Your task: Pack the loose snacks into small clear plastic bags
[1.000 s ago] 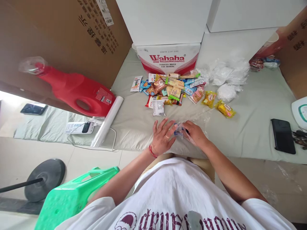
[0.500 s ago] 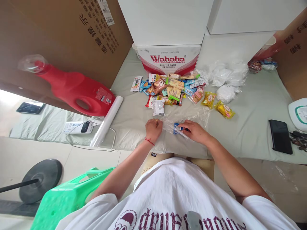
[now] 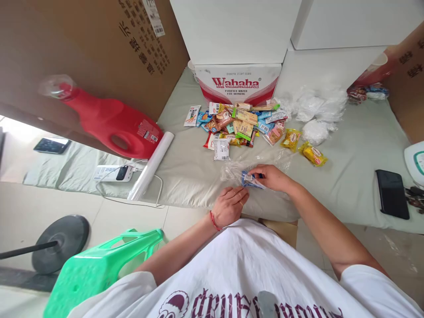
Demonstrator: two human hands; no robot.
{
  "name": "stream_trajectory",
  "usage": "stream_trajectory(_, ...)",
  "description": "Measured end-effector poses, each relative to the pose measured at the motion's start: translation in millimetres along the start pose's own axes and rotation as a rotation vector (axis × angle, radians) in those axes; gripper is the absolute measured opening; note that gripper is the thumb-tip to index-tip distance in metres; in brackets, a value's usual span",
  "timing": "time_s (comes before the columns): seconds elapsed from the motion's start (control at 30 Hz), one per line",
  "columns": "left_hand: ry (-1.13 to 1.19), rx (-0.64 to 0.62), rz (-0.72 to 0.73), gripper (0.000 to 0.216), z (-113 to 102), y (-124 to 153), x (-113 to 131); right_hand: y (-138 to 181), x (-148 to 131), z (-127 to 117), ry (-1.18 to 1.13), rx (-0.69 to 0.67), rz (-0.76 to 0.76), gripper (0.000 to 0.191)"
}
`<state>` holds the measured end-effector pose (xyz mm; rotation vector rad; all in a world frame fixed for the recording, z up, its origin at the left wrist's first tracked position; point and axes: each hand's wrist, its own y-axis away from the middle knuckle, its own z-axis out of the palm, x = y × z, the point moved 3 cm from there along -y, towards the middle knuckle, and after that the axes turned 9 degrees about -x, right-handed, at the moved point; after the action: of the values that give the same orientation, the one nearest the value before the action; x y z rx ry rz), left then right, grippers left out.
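Note:
A blue snack packet point(image 3: 247, 178) lies in or under a clear plastic bag point(image 3: 232, 170) near the front edge of the cloth-covered surface. My right hand point(image 3: 273, 178) pinches the packet's right side, with clear film around the fingers. My left hand point(image 3: 231, 205) rests palm down just in front and to the left, fingers stretched out towards the bag's near edge. Beyond the bag, a white snack packet point(image 3: 221, 149) sits at the front of a pile of mixed wrapped snacks point(image 3: 243, 119). Two yellow snack packets point(image 3: 312, 153) lie to the right of the pile.
A Wahaha box point(image 3: 236, 84) stands behind the snacks, with crumpled clear bags point(image 3: 314, 110) to its right. To the left are a plastic roll point(image 3: 150, 165), a red jug point(image 3: 112, 121) and a power bank point(image 3: 114, 173). A black phone point(image 3: 392, 194) lies at right.
My left hand has let go of the bag's left side, moved nearer to me and to the right, and flattened out. My right hand stays at the blue packet. The view has shifted slightly.

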<state>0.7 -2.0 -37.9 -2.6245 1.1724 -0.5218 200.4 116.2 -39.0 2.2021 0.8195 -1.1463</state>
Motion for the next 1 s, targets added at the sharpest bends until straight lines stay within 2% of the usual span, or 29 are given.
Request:
stream_trajectory(0.1,-0.037,-0.021,-0.106,0.046,15,-17,-4,-2,0,-2,0.005,-0.031,0.011,0.029)
stream_trajectory(0.23,-0.062,-0.031,-0.189,0.046,24,-25,-12,-6,0,-8,-0.004,-0.077,0.005,0.030)
stream_trajectory(0.4,-0.071,-0.088,-0.290,0.045,27,-27,-15,1,-8,-21,-0.196,-0.155,0.108,0.055)
stream_trajectory(0.5,-0.043,-0.092,-0.329,0.045,30,-31,-16,10,-15,-27,-0.078,-0.095,0.093,0.068)
stream_trajectory(0.53,-0.033,-0.088,-0.325,0.045,31,-32,-15,12,-15,-28,-0.025,-0.071,0.095,0.067)
stream_trajectory(0.67,-0.009,-0.094,-0.274,0.048,35,-35,-14,12,9,-36,0.029,0.055,0.227,0.028)
stream_trajectory(0.8,-0.011,-0.105,-0.263,0.050,37,-37,-12,5,34,-65,0.315,0.305,0.443,0.024)
stream_trajectory(0.87,-0.020,-0.095,-0.261,0.051,37,-37,-10,-5,35,-79,0.458,0.364,0.411,0.026)
stream_trajectory(0.9,-0.030,-0.089,-0.263,0.052,37,-37,-10,-12,33,-84,0.495,0.344,0.344,0.028)
stream_trajectory(1.0,-0.058,-0.071,-0.282,0.051,36,-37,-9,-41,27,-85,0.528,0.119,0.141,0.053)
